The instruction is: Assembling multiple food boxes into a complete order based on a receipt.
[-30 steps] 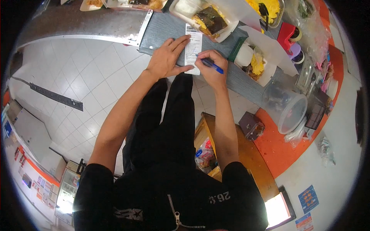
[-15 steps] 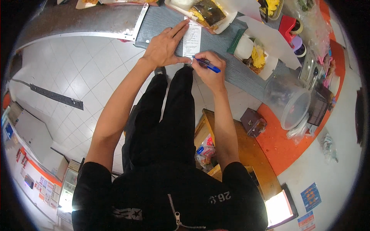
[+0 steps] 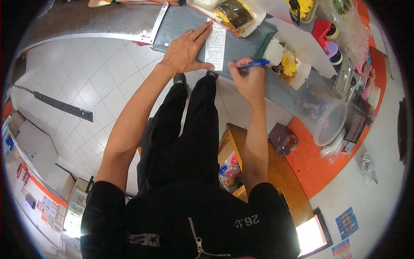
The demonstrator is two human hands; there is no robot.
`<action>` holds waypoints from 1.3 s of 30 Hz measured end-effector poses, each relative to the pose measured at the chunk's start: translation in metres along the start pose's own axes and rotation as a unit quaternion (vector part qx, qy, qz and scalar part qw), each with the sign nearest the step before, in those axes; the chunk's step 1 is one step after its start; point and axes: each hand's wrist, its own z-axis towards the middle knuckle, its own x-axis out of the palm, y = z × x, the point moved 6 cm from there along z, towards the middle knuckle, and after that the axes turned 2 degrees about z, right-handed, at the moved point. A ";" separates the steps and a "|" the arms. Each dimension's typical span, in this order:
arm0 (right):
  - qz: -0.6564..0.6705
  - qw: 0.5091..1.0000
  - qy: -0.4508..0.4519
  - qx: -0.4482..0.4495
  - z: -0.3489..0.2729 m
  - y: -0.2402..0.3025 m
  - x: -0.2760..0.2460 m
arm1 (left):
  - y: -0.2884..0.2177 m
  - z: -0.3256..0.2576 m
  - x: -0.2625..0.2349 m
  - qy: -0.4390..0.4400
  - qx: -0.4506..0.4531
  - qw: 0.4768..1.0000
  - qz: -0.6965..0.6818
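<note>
Your left hand (image 3: 183, 54) lies open at the upper centre of the frame, palm down, fingers extended and thumb spread wide. Its fingertips reach the upper left edge of the white paper slip (image 3: 215, 49), and its thumb lies at the slip's lower end. Your right hand (image 3: 250, 80), just right of centre, is curled closed around a blue pen (image 3: 254, 63), apart from the slip, with the pen slanting up to the right.

The slip lies on the grey counter (image 3: 181, 26) at the upper centre. Beyond its top end sits an open food box (image 3: 254, 28); a second food box (image 3: 301, 80) stands just right of your pen, whose rear end overlaps it in view. Farther right are a red tape dispenser (image 3: 320, 33) and a clear plastic tub (image 3: 321, 114).

Small dark lines of print run down the slip. Pale lettering marks your black shirt (image 3: 172, 207), and a blue poster (image 3: 347, 223) with print hangs at the lower right.
</note>
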 end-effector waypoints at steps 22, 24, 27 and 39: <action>-0.284 0.954 0.070 -0.069 0.008 0.010 0.000 | -0.049 -0.014 -0.014 0.008 -0.073 0.996 -0.043; -0.280 0.953 0.082 -0.087 0.015 0.010 0.004 | -0.050 -0.013 -0.012 -0.049 -0.039 0.998 -0.019; -0.307 0.941 0.021 -0.144 0.018 0.015 0.005 | -0.051 -0.009 -0.008 -0.023 -0.028 0.999 -0.036; -0.306 0.935 0.033 -0.177 0.013 0.010 0.008 | -0.058 -0.031 -0.035 -0.087 -0.083 0.992 -0.038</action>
